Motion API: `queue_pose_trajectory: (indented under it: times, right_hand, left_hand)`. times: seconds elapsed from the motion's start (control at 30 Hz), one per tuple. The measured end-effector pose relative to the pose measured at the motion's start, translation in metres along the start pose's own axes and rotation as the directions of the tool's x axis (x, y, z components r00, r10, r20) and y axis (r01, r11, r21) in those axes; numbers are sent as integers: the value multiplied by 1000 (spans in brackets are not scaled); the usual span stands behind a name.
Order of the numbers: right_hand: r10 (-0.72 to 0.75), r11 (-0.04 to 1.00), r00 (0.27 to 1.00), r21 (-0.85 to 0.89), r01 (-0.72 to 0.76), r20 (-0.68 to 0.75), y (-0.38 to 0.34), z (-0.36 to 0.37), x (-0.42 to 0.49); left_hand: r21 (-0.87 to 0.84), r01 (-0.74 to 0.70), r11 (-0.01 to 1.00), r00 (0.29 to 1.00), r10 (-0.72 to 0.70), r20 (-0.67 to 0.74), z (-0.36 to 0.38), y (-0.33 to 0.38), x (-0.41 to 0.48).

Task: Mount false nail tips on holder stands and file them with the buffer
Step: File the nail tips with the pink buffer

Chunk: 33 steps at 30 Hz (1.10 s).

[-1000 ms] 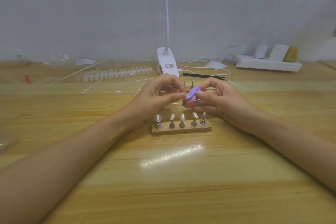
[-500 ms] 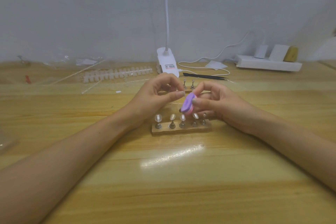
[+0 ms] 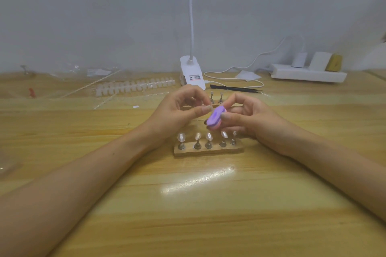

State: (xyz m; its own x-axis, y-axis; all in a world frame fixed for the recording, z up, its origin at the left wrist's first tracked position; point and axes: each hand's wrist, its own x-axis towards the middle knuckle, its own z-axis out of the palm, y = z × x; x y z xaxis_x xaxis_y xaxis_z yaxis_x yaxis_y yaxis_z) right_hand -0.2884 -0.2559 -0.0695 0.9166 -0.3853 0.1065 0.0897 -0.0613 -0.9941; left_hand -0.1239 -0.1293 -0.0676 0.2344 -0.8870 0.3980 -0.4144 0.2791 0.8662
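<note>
- The right hand (image 3: 248,119) grips the buffer (image 3: 215,119), a purple-and-pink pad, between thumb and curled fingers. It is held tilted in the air just above the base (image 3: 208,151).
- The left hand (image 3: 179,115) has thumb and forefinger pinched together right at the buffer's upper end. What they pinch looks like a small clear tip (image 3: 209,107), though it is too small to be sure.
- The base is a wooden block lying on the table (image 3: 188,204) just below both hands. It holds five metal stands (image 3: 197,145) upright in one row.
- Four stands, counted from the left, each carry one of the mounted tips (image 3: 181,137). The fifth stand (image 3: 234,139) is just beside the right hand, and its top is unclear.
- Two rear stands (image 3: 221,98) rise behind the hands; their own base is mostly hidden.
- A strip (image 3: 133,87) of unused tips lies at the rear left, with one loose tip (image 3: 136,106) near it.
- A clear bag (image 3: 87,71) lies by the wall at the left; its contents cannot be told.
- A white lamp (image 3: 191,73) stands at the rear centre, with black tweezers (image 3: 236,88) to its right.
- A power strip (image 3: 307,74) at the rear right holds several plugs (image 3: 319,60).
</note>
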Motion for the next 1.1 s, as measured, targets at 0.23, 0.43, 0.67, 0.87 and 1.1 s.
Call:
queue_pose_trajectory:
  times: [0.23, 0.43, 0.67, 0.87, 1.1]
  right_hand:
    - [10, 997, 999, 78, -6, -52, -2, -4, 1]
    - [-6, 999, 999, 50, 8, -35, 0, -1, 1]
    - [-14, 999, 999, 36, 16, -38, 1, -1, 0]
    - [-22, 996, 996, 79, 28, -86, 1, -2, 0]
    - [-3, 956, 956, 278, 88, -293, 0, -5, 1]
  left_hand:
    - [2, 2, 1000, 1000, -2, 29, 1, 0, -1]
    - [12, -7, 1000, 1000, 7, 7, 1, -2, 0]
    - [18, -11, 1000, 1000, 11, 3, 1, -3, 0]
    - [17, -19, 1000, 1000, 19, 7, 1, -3, 1]
    - [40, 31, 999, 999, -30, -10, 0, -3, 1]
